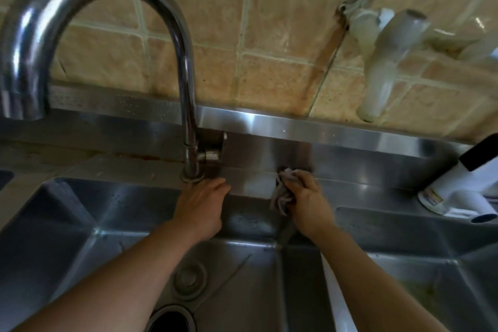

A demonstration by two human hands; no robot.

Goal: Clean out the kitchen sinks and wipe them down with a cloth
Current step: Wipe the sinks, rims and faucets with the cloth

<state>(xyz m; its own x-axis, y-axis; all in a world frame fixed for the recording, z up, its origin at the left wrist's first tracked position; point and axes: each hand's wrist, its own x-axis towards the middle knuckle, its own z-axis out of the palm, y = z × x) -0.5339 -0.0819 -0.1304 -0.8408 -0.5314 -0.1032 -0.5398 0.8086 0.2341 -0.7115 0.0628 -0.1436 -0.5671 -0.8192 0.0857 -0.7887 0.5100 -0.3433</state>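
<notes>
Counting, we see two stainless steel sink basins [80, 224] side by side, one curved chrome tap [186, 83] and one crumpled grey cloth [283, 191]. Our right hand [307, 202] is closed around the cloth, pressing it on the steel ledge behind the divider. Our left hand [200, 207] lies open, fingers flat beside the tap's base.

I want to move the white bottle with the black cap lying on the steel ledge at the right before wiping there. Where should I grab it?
Grip the white bottle with the black cap around its white middle, coming from above and in front. It lies tilted on the steel ledge, cap toward the wall, so the round body is the most exposed part. The right hand holds the grey cloth; the left hand looks free.
</notes>
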